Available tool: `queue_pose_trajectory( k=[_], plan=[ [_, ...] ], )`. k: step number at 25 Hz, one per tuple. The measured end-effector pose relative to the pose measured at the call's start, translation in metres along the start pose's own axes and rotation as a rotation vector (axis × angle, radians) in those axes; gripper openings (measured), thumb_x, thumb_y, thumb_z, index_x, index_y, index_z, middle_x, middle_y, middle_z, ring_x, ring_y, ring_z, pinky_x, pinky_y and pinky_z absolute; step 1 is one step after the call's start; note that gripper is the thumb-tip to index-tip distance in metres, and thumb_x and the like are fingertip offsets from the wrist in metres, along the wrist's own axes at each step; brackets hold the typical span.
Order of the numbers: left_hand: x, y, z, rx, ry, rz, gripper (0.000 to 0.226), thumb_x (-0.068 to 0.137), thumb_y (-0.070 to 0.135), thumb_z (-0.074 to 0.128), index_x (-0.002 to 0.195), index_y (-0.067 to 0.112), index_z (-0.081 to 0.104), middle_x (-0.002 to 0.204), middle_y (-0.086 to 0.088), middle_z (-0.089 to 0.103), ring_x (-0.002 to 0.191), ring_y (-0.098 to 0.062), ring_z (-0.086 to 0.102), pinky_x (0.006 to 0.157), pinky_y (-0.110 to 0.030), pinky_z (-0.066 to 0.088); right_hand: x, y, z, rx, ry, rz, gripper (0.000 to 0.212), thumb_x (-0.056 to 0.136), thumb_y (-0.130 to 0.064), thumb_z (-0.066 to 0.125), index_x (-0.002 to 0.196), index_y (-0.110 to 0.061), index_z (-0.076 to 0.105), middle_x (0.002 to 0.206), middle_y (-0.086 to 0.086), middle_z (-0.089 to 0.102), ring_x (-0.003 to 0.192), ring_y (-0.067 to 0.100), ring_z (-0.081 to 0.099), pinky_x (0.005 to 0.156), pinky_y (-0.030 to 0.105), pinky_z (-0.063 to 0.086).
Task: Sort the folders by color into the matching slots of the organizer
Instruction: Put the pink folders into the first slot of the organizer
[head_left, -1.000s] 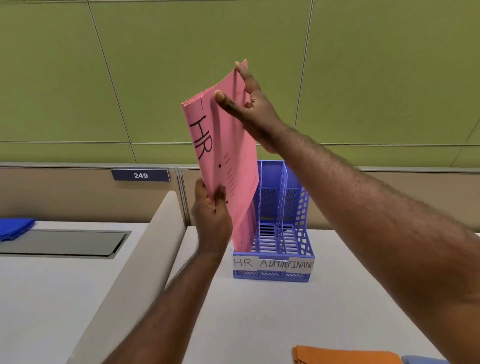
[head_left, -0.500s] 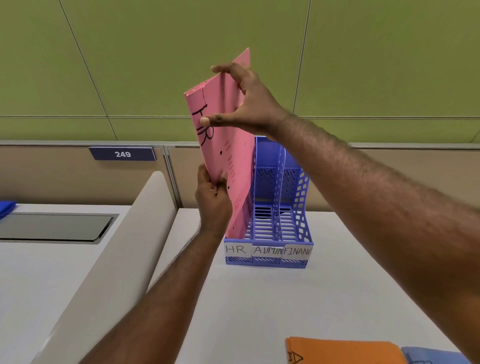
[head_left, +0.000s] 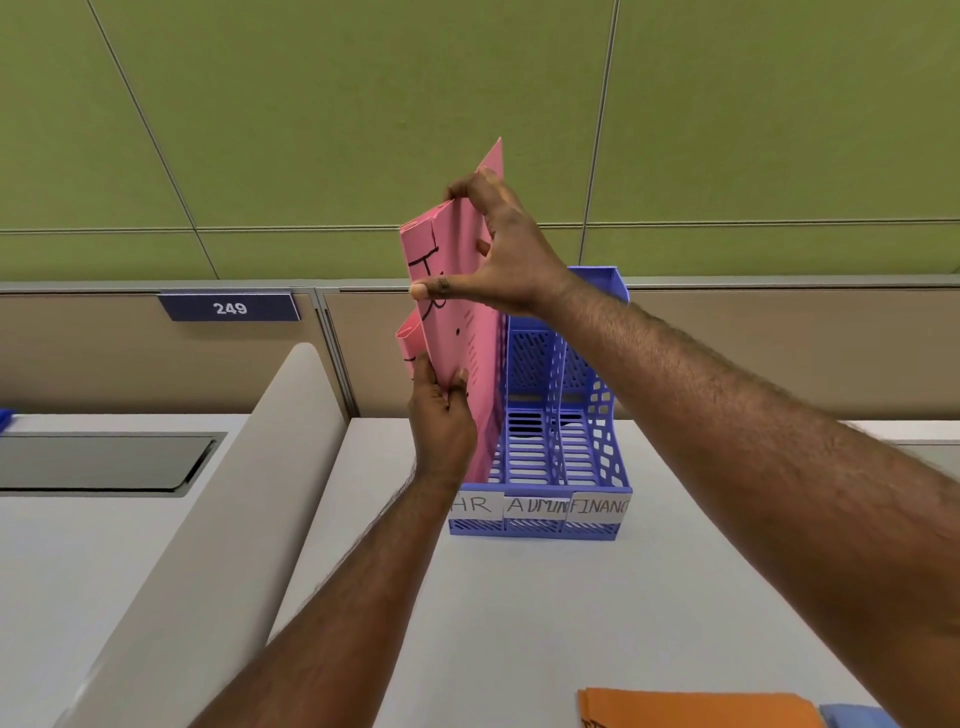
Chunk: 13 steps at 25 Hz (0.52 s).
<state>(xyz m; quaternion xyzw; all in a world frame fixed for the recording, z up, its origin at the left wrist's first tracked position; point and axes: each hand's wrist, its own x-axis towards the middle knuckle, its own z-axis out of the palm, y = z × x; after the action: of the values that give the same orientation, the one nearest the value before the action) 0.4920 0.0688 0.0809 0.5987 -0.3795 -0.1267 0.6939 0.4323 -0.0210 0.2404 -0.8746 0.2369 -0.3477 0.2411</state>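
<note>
The right hand (head_left: 498, 260) pinches the top of a pink folder (head_left: 462, 332), fingers curled over its upper edge and thumb pressed flat against the face that bears a black "HR". The left hand (head_left: 441, 421) grips the same folder lower down, along its near edge, thumb on the front and fingers behind. Between them the folder stands nearly upright, tilted slightly, with its bottom end down in the leftmost slot of the blue organizer (head_left: 587, 457) (the slot labelled "HR"; the other two read "ADMIN" and "FINANC", and both look empty). A second pink sheet or folder (head_left: 408, 338) shows just behind the first at its left edge; whether it is separate cannot be told.

The organizer sits toward the far edge of the white desk (head_left: 519, 613), against the beige partition. At the desk's near right corner lie an orange folder (head_left: 691, 709) and, touching it on the right, a blue folder (head_left: 852, 716), both cut off by the frame. A grey curved divider (head_left: 234, 519) runs along the desk's left edge.
</note>
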Motion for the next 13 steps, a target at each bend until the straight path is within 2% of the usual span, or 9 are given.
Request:
queue_pose_trajectory(
  k=[3,5,9,13],
  plan=[
    [-0.001,-0.004,0.004,0.051,-0.024,-0.005,0.049,0.099,0.008,0.044,0.145,0.02,0.03,0.136,-0.006,0.053,0.115,-0.013,0.055,0.095,-0.032,0.053,-0.002,0.01,0.003,-0.008,0.004,0.01,0.089,0.052,-0.057,0.086,0.124,-0.025,0.044,0.156,0.02,0.017,0.144,0.034,0.022,0.107,0.06,0.038],
    [-0.003,-0.007,0.006,0.099,-0.045,-0.026,0.051,0.1,0.007,0.043,0.147,0.02,0.028,0.138,-0.006,0.051,0.116,-0.013,0.053,0.096,-0.033,0.051,-0.003,0.017,0.006,-0.028,-0.013,0.029,0.087,0.053,-0.058,0.084,0.123,-0.026,0.044,0.158,0.019,0.015,0.146,0.034,0.018,0.106,0.06,0.039],
    [-0.01,-0.015,0.004,0.167,-0.047,-0.065,0.05,0.101,0.009,0.04,0.148,0.018,0.026,0.14,-0.008,0.051,0.124,-0.023,0.054,0.1,-0.045,0.051,-0.009,0.03,0.02,-0.052,-0.047,0.075,0.087,0.054,-0.058,0.084,0.124,-0.026,0.044,0.161,0.015,0.007,0.148,0.032,0.015,0.108,0.058,0.038],
    [-0.023,-0.02,0.0,0.165,-0.009,-0.079,0.052,0.101,0.017,0.043,0.15,0.019,0.026,0.141,-0.006,0.051,0.125,-0.021,0.054,0.096,-0.034,0.052,-0.019,0.044,0.04,-0.076,-0.093,0.082,0.088,0.055,-0.059,0.083,0.126,-0.03,0.042,0.162,0.011,0.003,0.147,0.031,0.018,0.111,0.055,0.034]
  ],
)
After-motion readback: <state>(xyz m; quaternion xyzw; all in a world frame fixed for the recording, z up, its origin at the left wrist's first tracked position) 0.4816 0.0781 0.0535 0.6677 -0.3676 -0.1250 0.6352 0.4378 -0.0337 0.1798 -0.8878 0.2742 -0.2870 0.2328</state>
